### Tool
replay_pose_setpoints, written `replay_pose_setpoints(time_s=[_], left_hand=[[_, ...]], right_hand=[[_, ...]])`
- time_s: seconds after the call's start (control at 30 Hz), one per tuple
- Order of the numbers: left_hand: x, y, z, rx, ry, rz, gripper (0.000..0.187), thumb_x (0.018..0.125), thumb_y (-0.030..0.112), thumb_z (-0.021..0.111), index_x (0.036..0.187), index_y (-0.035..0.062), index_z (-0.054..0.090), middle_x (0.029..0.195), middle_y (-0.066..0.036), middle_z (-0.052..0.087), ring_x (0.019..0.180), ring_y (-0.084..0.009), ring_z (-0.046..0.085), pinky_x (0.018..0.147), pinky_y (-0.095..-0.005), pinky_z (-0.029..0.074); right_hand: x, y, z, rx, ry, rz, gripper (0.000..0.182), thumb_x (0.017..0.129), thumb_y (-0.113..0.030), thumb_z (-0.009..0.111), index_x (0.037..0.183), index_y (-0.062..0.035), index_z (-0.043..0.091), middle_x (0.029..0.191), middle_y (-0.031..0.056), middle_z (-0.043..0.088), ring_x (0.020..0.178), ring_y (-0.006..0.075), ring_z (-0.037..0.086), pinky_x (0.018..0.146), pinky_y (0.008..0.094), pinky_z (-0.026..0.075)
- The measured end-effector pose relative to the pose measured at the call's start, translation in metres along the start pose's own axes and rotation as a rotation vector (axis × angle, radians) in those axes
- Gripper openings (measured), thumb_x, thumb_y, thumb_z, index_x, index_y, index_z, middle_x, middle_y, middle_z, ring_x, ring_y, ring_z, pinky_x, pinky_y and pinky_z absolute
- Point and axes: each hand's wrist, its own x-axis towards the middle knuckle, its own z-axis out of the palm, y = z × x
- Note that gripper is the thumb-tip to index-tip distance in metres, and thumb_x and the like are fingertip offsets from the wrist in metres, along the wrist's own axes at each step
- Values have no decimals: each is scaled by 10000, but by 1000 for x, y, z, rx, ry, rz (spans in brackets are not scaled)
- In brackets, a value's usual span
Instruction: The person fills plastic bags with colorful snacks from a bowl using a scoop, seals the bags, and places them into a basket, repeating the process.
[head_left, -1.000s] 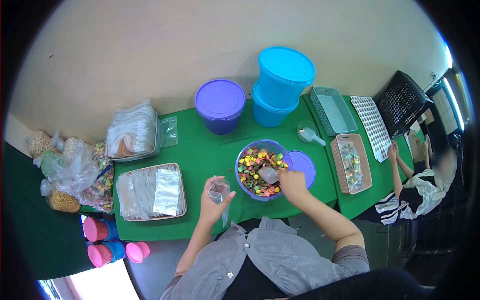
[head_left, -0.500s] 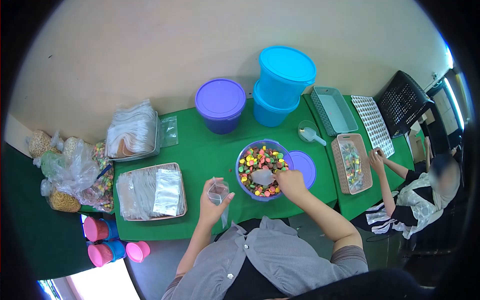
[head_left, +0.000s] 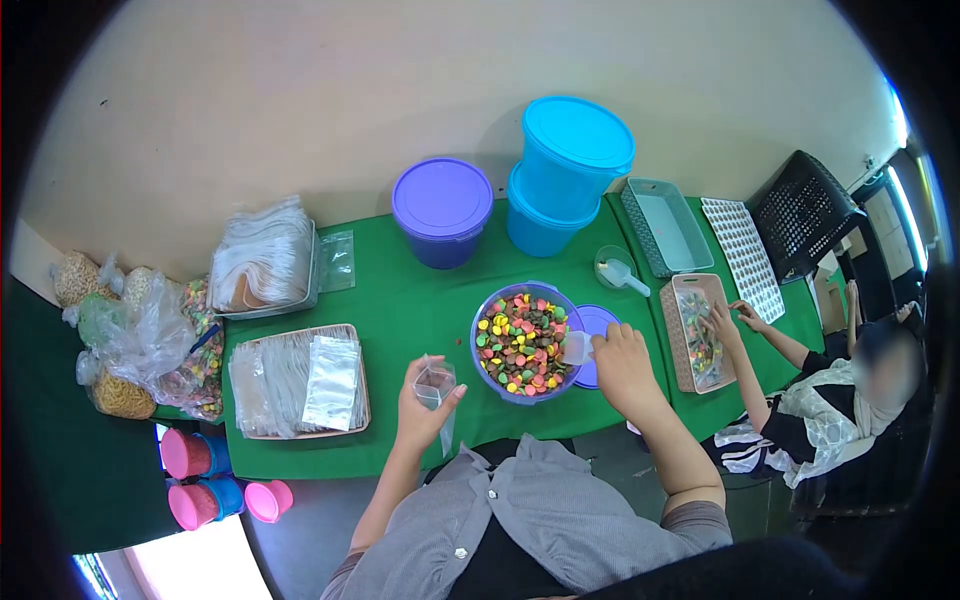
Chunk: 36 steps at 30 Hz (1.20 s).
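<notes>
The left hand (head_left: 425, 400) keeps its grip clamped on a small clear pouch (head_left: 437, 385), held mouth-up above the green desk (head_left: 410, 300), just left of the purple bowl (head_left: 478, 345). The right hand (head_left: 622, 365) has its grip closed on a small translucent scoop (head_left: 574, 347) at the bowl's right rim, over the loose purple lid (head_left: 598, 322). Whether the scoop carries any candy cannot be told.

Risks, as a judgement:
- Spillage. The pouch mouth is narrow and the bowl is heaped. A tilted or overfilled scoop is likely to drop pieces onto the desk or off its near edge.
- Pouch collapse. The pouch is limp film held by one hand. If the mouth folds shut, the load would land beside it.
- Bowl displacement. The bowl sits near the desk edge, so a push from the right wrist could shift it.

Containers and contents:
- Purple bowl: multicoloured round candies (head_left: 520, 340), near full.
- Lidded purple tub (head_left: 442, 210) and two stacked blue tubs (head_left: 565, 175): contents hidden.
- Small clear cup (head_left: 615, 268): holds a white scoop.
- Grey-green basket (head_left: 665, 222): no contents seen.
- Pink basket (head_left: 682, 335): filled pouches, with another person's hand (head_left: 718, 322) in it.
- Tray of flat empty pouches (head_left: 295, 380) and stack of bags (head_left: 265, 260) at left.
- Pink and blue cups (head_left: 215, 490) below the desk edge.
</notes>
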Motion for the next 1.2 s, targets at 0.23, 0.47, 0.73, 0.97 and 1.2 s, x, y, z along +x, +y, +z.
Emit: replay_pose_setpoints(time_s=[0.23,0.47,0.73,0.97,1.2], left_hand=[[-10,1,-3,5,-53,-59,534,782,139,773,1220,41,484,987,-53,572,960,-152,576,858,-305,473],[1,-3,-1,28,-62,-60,523,779,128,772,1211,42,490,982,-53,576,959,-152,576,862,-305,469],[0,-4,5,-5,-33,-2,520,750,153,801,1181,54,527,918,-49,590,860,-142,581,782,-295,475],[-2,-7,-1,11,-4,-18,523,752,169,806,1182,49,534,944,-58,589,880,-152,585,803,-302,479],[0,-14,2,15,-1,-27,519,751,176,806,1177,47,539,962,-72,595,897,-157,591,812,-305,480]], right_hand=[[0,-2,78,546,34,162,236,855,-23,528,1059,56,617,961,211,560,901,372,585,809,443,465],[7,18,93,867,17,259,252,870,-31,539,1086,17,660,946,199,566,869,363,591,793,435,461],[17,-6,104,1067,-63,317,213,864,-76,598,1044,-3,684,846,150,656,795,282,650,709,375,497],[37,-35,138,1837,246,647,223,941,-162,617,1047,33,596,827,72,652,665,142,651,577,239,531],[38,-26,139,1833,59,674,211,986,-200,543,1025,6,560,781,75,626,638,139,612,580,258,520]])
